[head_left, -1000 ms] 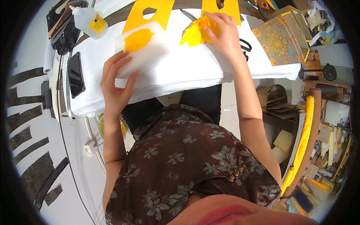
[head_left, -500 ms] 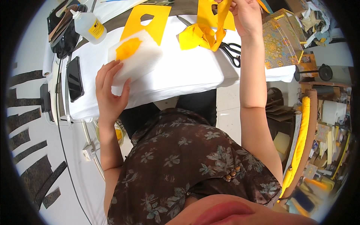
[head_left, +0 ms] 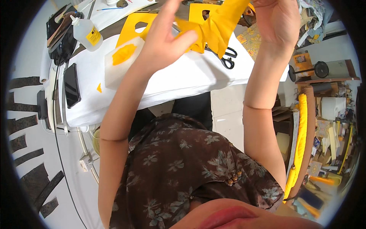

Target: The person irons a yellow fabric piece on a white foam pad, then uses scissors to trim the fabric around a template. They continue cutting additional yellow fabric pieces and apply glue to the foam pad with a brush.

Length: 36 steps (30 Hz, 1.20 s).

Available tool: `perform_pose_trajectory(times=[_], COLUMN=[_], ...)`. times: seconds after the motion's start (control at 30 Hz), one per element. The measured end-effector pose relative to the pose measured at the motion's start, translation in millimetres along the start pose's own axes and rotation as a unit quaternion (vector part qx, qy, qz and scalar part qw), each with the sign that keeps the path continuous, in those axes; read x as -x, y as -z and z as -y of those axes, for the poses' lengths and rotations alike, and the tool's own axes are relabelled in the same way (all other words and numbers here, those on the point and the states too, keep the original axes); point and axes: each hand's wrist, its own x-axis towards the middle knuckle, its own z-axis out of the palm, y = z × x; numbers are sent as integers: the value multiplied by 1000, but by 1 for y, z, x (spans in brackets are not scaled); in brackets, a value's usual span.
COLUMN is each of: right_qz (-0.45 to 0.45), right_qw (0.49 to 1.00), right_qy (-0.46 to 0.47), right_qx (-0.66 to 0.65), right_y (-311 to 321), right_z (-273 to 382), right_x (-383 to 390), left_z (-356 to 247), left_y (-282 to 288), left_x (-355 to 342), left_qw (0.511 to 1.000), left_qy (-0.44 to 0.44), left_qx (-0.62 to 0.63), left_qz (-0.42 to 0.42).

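Observation:
My right hand [head_left: 278, 23] is raised above the white table [head_left: 183, 80] and grips a crumpled piece of yellow fabric [head_left: 217, 26] by its upper edge. My left hand [head_left: 167, 38] is lifted beside it, fingers spread, with its thumb touching the fabric's left side. Below my left hand lies a white foam block [head_left: 118, 65] with a yellow patch on top. A yellow cut-out sheet [head_left: 137, 26] lies flat on the table behind it. Black scissors [head_left: 227, 59] rest under the hanging fabric.
A white plastic bottle [head_left: 87, 34] with a yellow label stands at the table's far left by a black device [head_left: 61, 34]. A dark phone [head_left: 71, 84] lies near the left edge. A small yellow scrap [head_left: 99, 88] sits beside the block. Cluttered shelves and a yellow roll [head_left: 299, 141] fill the right.
My left hand has left the foam block and risen to the yellow fabric. My right hand has lifted the fabric off the table toward me.

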Motion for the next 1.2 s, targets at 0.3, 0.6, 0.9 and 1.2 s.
perform_pose_trajectory(times=[0.3, 0.6, 0.9, 1.2], right_qz=[-38, 90, 61, 108], right_qw=[966, 918, 997, 939], right_qy=[-116, 21, -28, -193], right_qx=[230, 385, 33, -264], right_y=[47, 12, 9, -53], right_z=[-47, -57, -40, -70], right_x=[19, 164, 173, 142], left_z=[13, -18, -54, 83], left_y=[-21, -12, 18, 168], left_x=[25, 74, 98, 55], left_qw=[894, 713, 837, 884], left_qy=[270, 471, 446, 327], left_qx=[304, 520, 313, -299], left_qz=[190, 6, 42, 150])
